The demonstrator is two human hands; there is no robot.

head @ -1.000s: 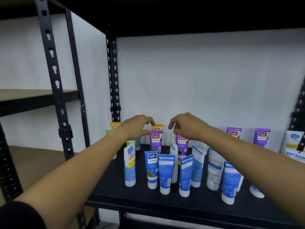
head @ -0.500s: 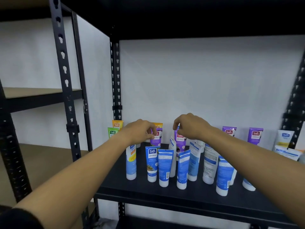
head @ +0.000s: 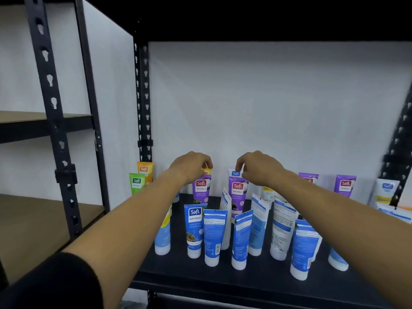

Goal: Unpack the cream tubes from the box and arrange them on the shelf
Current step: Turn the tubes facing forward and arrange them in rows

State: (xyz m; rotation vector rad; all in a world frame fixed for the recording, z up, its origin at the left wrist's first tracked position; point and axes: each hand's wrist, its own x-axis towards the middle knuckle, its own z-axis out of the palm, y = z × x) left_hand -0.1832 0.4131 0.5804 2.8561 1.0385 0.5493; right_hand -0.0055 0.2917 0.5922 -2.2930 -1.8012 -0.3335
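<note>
Your left hand (head: 191, 167) reaches over the front row, its grip pinched narrow on the crimped top of a purple tube (head: 201, 188) standing on the shelf (head: 178, 275). Steady it by that top edge, upright on its cap, and loosen only once it stands alone. Just right of that grip, your right hand (head: 259, 168) pinches the top of a white-and-blue tube (head: 234, 173) directly behind a second purple tube (head: 237, 192). Lift your forearms clear on withdrawal: the blue tubes (head: 213, 237) below both grips stand close together and would probably topple at a brush. No box is in view.
</note>
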